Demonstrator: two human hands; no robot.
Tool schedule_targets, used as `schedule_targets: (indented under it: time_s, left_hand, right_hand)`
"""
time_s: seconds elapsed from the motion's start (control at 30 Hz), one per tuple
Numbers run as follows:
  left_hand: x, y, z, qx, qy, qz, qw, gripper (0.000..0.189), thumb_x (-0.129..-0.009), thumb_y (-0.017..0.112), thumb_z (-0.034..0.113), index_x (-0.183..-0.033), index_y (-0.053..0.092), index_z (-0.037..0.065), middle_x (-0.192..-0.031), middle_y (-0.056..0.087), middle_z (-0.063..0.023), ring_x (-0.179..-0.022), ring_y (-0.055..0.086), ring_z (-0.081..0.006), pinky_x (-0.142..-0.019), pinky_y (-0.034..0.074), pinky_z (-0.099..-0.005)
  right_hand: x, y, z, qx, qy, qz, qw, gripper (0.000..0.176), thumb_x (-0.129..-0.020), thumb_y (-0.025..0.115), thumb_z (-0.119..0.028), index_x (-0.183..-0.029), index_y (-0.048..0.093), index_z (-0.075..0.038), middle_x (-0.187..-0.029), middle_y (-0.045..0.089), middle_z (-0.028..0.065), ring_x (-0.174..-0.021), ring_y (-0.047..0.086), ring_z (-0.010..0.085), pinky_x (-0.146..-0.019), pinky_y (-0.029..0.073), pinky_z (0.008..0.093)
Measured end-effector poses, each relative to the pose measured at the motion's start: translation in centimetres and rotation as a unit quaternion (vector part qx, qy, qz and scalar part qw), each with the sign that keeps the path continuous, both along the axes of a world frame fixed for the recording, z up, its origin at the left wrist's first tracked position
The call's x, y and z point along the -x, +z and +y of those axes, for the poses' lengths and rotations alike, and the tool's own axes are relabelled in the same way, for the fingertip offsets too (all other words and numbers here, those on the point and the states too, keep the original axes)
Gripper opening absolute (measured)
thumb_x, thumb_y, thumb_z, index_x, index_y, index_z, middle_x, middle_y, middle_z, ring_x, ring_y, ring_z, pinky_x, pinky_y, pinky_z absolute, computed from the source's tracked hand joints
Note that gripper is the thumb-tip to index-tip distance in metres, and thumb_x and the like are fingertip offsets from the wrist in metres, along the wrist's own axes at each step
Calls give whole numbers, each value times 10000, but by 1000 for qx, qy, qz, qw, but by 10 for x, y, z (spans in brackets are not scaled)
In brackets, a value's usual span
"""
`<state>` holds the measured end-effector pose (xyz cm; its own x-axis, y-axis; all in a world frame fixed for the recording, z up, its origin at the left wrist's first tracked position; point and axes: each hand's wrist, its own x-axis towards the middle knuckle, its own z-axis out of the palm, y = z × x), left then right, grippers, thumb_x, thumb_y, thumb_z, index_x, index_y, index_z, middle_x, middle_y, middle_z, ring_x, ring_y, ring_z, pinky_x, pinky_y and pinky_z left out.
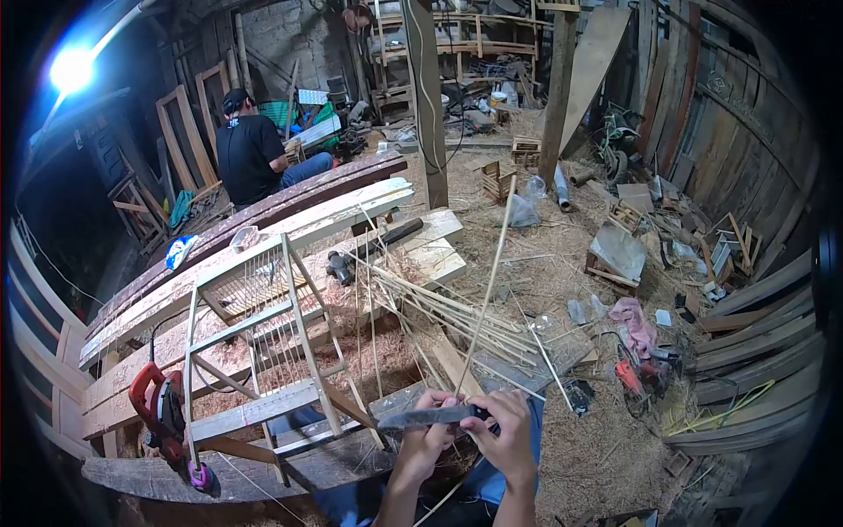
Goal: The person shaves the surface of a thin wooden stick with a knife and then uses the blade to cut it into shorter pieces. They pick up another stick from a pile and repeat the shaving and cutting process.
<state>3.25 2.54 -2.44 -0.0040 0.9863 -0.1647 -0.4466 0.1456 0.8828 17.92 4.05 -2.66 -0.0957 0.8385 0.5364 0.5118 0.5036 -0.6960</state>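
Observation:
My right hand (502, 432) is closed around the dark handle of a knife (428, 416), whose broad grey blade points left across my left hand. In my left hand (425, 443) is a long thin wooden strip (487, 294) that rises up and away from me; the blade lies against or close to its lower end. Part of the left fingers is hidden behind the blade. Several similar pale strips (465, 314) lie in a loose bundle just beyond my hands. To the left leans a wooden chair-like frame (301, 329) strung with thin cords.
A red power tool (158, 404) and purple roll (201, 476) are at left. A dark long-handled tool (341, 266) rests on planks (307, 220). Another person (250, 158) sits behind them. A pink cloth (632, 325) and a red tool (630, 378) lie on the shavings-covered floor at right.

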Motion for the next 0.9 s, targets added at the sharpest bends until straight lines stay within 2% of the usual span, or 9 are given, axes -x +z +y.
schedule_targets:
  time_s: [0.1, 0.17, 0.3, 0.37, 0.53, 0.63, 0.7, 0.73, 0.9]
  left_hand:
    - [2, -1, 0, 24, -26, -7, 999, 156, -1031, 606, 180, -1108, 574, 49, -806, 583, -1, -629, 438, -13, -488, 304, -190]
    - [3, -3, 0, -16, -35, 70, 997, 184, -1010, 634, 157, -1127, 623, 16, -877, 636, -28, -721, 539, -35, -583, 434, -195]
    - [1, -8, -2, -97, 17, 148, 984, 198, -979, 660, 115, -1134, 678, -7, -858, 683, -32, -739, 597, -58, -608, 474, -234]
    - [1, -1, -8, -165, 7, 229, 959, 171, -950, 655, 39, -1105, 680, -27, -1009, 703, -78, -923, 655, -124, -812, 532, -269]
    - [7, 13, -6, -131, -32, 286, 949, 191, -927, 637, -11, -1112, 680, -33, -955, 715, -68, -877, 655, -119, -792, 528, -261]
    - [6, 10, -6, -181, -11, 285, 941, 196, -930, 647, 12, -1119, 679, -31, -908, 717, -54, -823, 656, -113, -752, 524, -246]
    - [5, 13, -7, -88, -6, 174, 981, 213, -965, 639, 49, -1161, 661, -32, -865, 697, -38, -764, 632, -61, -645, 486, -217]
    - [8, 18, -7, -26, -30, 193, 980, 224, -989, 615, 61, -1193, 639, -28, -874, 670, -16, -753, 586, -37, -628, 447, -196]
    - [12, 9, -6, -28, -23, 120, 992, 223, -1002, 606, 92, -1188, 628, -29, -865, 641, 2, -730, 539, -29, -622, 430, -192]
  right_hand:
    - [1, -1, 2, -8, -27, -8, 1000, 428, -837, 735, -484, -897, 692, -62, -805, 650, 67, -733, 580, 277, -751, 404, 395]
    - [1, -3, 3, -16, -36, 0, 999, 429, -842, 731, -483, -894, 690, -59, -800, 651, 67, -733, 580, 276, -747, 402, 397]
    - [-4, -12, 4, -21, -15, 36, 999, 416, -825, 752, -465, -903, 710, -58, -796, 647, 59, -729, 570, 269, -747, 390, 391]
    - [-8, -19, 6, -25, 5, 60, 998, 412, -816, 761, -459, -904, 718, -59, -794, 644, 53, -729, 567, 263, -755, 385, 389]
    - [-12, -22, 8, -49, -15, 55, 997, 408, -767, 786, -458, -883, 726, -72, -784, 635, 36, -761, 573, 244, -821, 376, 385]
    - [-21, -26, 10, -81, -54, 53, 994, 398, -746, 795, -450, -869, 720, -79, -791, 635, 35, -778, 576, 246, -833, 380, 388]
    - [-33, -37, 12, -80, -80, 33, 993, 386, -746, 796, -448, -853, 713, -87, -784, 626, 33, -783, 577, 250, -843, 384, 399]
    - [-37, -41, 13, -78, -100, 29, 991, 385, -749, 794, -449, -852, 711, -88, -777, 620, 33, -784, 576, 252, -844, 384, 400]
    - [-40, -39, 12, -66, -126, -12, 990, 390, -766, 789, -463, -864, 717, -93, -779, 614, 35, -807, 575, 252, -857, 382, 397]
